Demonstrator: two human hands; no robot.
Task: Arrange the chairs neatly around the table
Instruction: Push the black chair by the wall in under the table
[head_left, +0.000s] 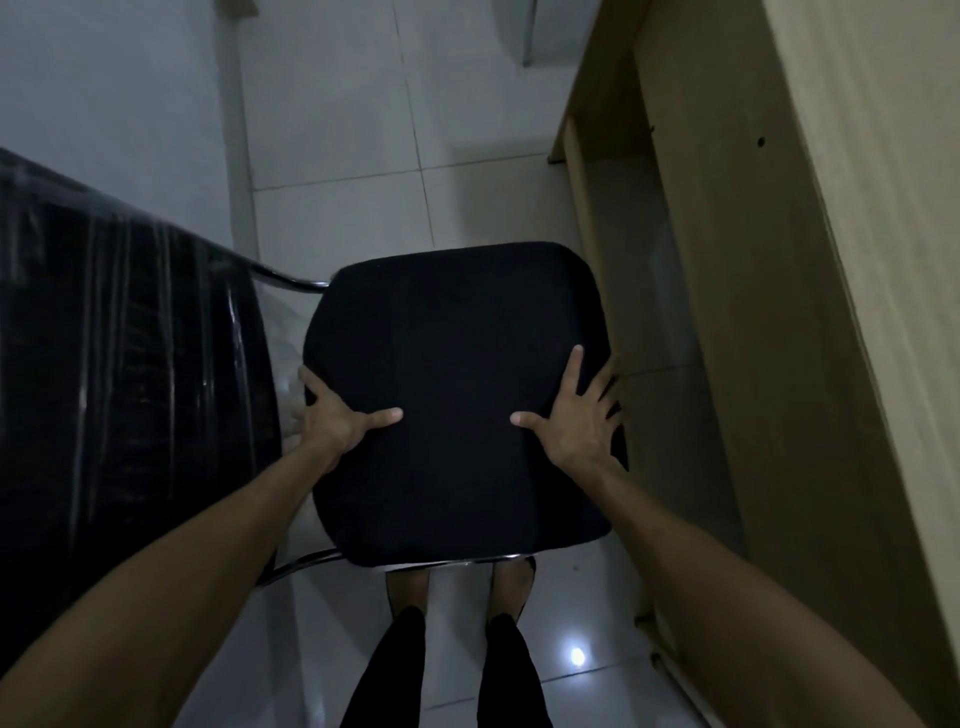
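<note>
Both hands clasp the black padded seat of a chair (457, 400) from its 2 opposite side edges. The left hand (332, 415) grips the left edge: its thumb lies flat across the top of the cushion, pointing inward, while its fingers curl down over the side and out of sight. The right hand (576, 421) mirrors it on the right edge, thumb stretched inward over the fabric, index finger lying along the cushion top, and the remaining fingers spread and wrapped over the rim. The 2 thumbs point toward each other with a wide stretch of bare cushion between them. Both forearms reach forward from the bottom corners of the view.

The seat is a dark, rounded square seen from directly above. A chrome tube (306, 564) of its frame shows below the near edge and bends away to the left; another chrome piece appears at the far left corner. Whether the chair's feet touch the floor cannot be told from this angle.

Just left of the seat stands a second dark chair (124, 364), its surface covered in glossy, wrinkled plastic film. To the right, close beside the held chair, runs the pale wooden table (779, 312), seen along its side panel and edge.

Under the seat's near edge the person's legs (452, 660) in dark trousers stand on a white tiled floor (363, 130), where a small bright light reflection glints near the right foot.
</note>
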